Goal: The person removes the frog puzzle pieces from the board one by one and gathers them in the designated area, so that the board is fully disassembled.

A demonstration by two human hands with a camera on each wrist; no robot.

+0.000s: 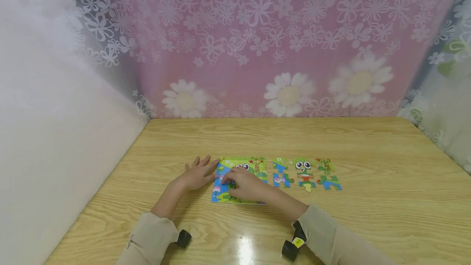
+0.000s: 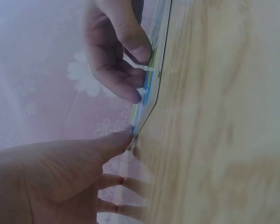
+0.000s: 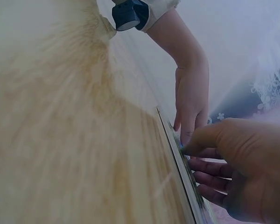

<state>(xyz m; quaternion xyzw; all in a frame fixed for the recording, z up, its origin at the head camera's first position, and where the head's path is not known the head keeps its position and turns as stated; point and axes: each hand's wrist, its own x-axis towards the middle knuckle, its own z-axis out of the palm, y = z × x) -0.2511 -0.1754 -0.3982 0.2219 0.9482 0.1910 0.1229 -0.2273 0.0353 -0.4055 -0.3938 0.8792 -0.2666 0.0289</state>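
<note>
A square puzzle board (image 1: 259,193) with a frog picture lies flat on the table. My left hand (image 1: 198,175) is at its left edge, fingers spread and thumb tip touching that edge, as the left wrist view shows. Over the board reaches my right hand (image 1: 244,183), its bent fingers and thumb touching the left-middle part of the picture. A gap shows between that thumb and the fingers in the left wrist view; no piece is plainly seen there. To the right lie several loose puzzle pieces, among them the frog's eyes piece (image 1: 303,165) and a pink flower piece (image 1: 281,180).
The wooden table (image 1: 368,216) runs back to a pink flowered curtain (image 1: 228,52). At the left stands a white wall (image 1: 55,134). Black wrist devices are strapped near both sleeves, one below the right sleeve (image 1: 324,232).
</note>
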